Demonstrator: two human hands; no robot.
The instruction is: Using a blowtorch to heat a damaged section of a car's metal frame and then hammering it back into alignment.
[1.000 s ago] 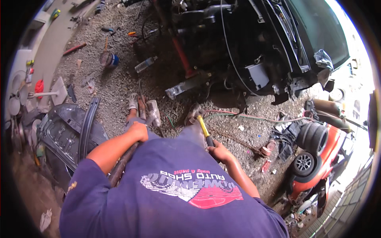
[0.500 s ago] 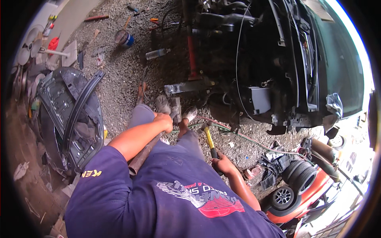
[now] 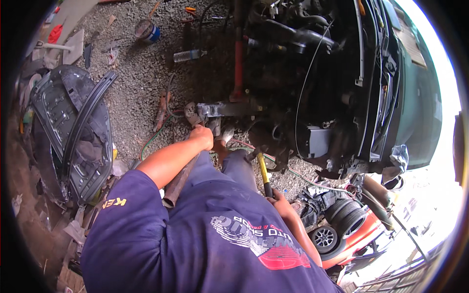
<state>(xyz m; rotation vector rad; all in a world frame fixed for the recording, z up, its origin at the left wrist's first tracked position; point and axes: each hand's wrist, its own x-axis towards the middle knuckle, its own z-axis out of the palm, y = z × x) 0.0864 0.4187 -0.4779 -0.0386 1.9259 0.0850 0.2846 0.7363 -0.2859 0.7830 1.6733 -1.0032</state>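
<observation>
My left hand (image 3: 202, 137) is closed around a rusty metal pipe (image 3: 180, 185), whose open lower end points back toward my waist. Just beyond that fist, a bare-metal beam end (image 3: 210, 109) juts out from the front of a dark, stripped vehicle (image 3: 322, 88). The pipe's far end is hard to make out there. In my right hand (image 3: 280, 202) is a hammer (image 3: 264, 170) with a yellow shaft and black grip, its head up by my right knee, apart from the beam.
A red upright post (image 3: 238, 68) stands by the beam. Hoses (image 3: 322, 185) cross the gravel. Left lies a car door panel (image 3: 73, 132); beyond are a plastic bottle (image 3: 188, 55) and a paint can (image 3: 148, 31). Tyres (image 3: 344, 217) and a gas cylinder (image 3: 376, 190) are at right.
I have moved nearer the vehicle, and the view has shifted with me. My left hand and the pipe are now closer to the beam end. The hammer stays in my right hand.
</observation>
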